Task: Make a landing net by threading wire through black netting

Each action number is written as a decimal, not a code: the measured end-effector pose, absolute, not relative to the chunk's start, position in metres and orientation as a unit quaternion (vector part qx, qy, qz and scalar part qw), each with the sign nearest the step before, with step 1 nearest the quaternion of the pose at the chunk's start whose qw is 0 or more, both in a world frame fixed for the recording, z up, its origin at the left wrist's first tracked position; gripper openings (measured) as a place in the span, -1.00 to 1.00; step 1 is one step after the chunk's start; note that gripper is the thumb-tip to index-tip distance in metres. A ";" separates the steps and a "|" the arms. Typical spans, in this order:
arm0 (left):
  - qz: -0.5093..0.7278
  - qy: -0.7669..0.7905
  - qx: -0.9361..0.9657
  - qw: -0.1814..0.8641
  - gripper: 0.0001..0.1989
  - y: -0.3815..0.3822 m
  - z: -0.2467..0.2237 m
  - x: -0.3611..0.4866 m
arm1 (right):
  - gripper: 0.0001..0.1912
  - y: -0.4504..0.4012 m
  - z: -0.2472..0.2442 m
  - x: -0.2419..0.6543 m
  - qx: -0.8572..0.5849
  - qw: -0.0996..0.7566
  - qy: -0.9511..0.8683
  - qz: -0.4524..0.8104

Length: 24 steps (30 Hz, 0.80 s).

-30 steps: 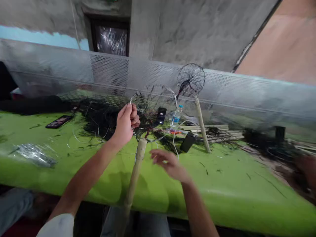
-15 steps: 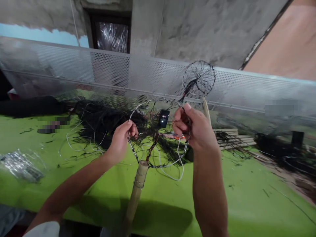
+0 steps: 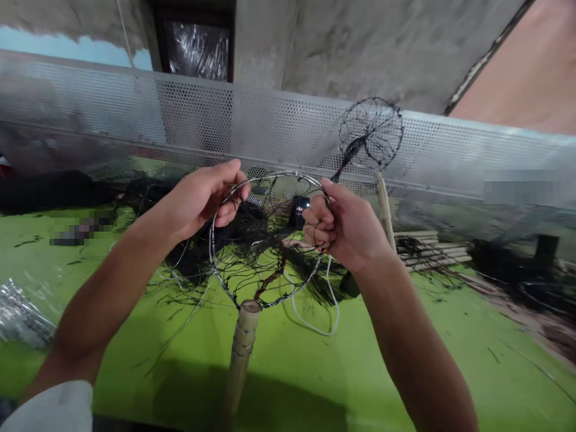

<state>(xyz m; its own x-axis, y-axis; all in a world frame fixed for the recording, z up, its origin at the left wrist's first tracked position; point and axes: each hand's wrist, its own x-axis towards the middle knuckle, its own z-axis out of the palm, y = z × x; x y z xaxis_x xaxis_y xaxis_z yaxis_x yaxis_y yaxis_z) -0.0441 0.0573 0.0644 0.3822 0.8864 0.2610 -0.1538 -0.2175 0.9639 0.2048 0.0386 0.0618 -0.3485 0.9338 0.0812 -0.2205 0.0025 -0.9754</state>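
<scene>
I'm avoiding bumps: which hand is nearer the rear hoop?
Right. The right hand is below and in front of the rear hoop; the left hand farther, to its left.

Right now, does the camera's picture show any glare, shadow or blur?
Head view: bright glints on the clear plastic at left, its outline smeared; head view again: a broad, soft shadow on the green tabletop, showing both sides of the bamboo handle.

Left hand (image 3: 204,197) now higher on wire hoop (image 3: 279,174).

Remotely, I count two hands (image 3: 198,201) (image 3: 351,228), two netted hoops (image 3: 272,276) (image 3: 371,133), two thick poles (image 3: 243,348) (image 3: 386,210), one perforated screen (image 3: 279,129) and one green table (image 3: 301,351).
</scene>
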 end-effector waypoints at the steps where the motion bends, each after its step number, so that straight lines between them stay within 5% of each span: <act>1: 0.457 0.302 0.620 0.562 -0.48 0.057 0.069 -0.041 | -0.38 0.040 0.064 0.204 -0.339 0.455 -0.537 0.625; 16: 0.536 0.304 0.612 0.496 -0.49 0.027 0.055 -0.046 | -0.34 0.025 0.068 0.201 -0.381 0.369 -0.608 0.590; 19: 0.544 0.291 0.595 0.515 -0.47 0.032 0.053 -0.050 | -0.35 0.028 0.064 0.197 -0.370 0.397 -0.615 0.573; 24: 0.587 0.271 0.518 0.560 -0.53 0.037 0.042 -0.063 | -0.70 0.026 0.035 0.196 -0.300 0.529 -0.523 0.597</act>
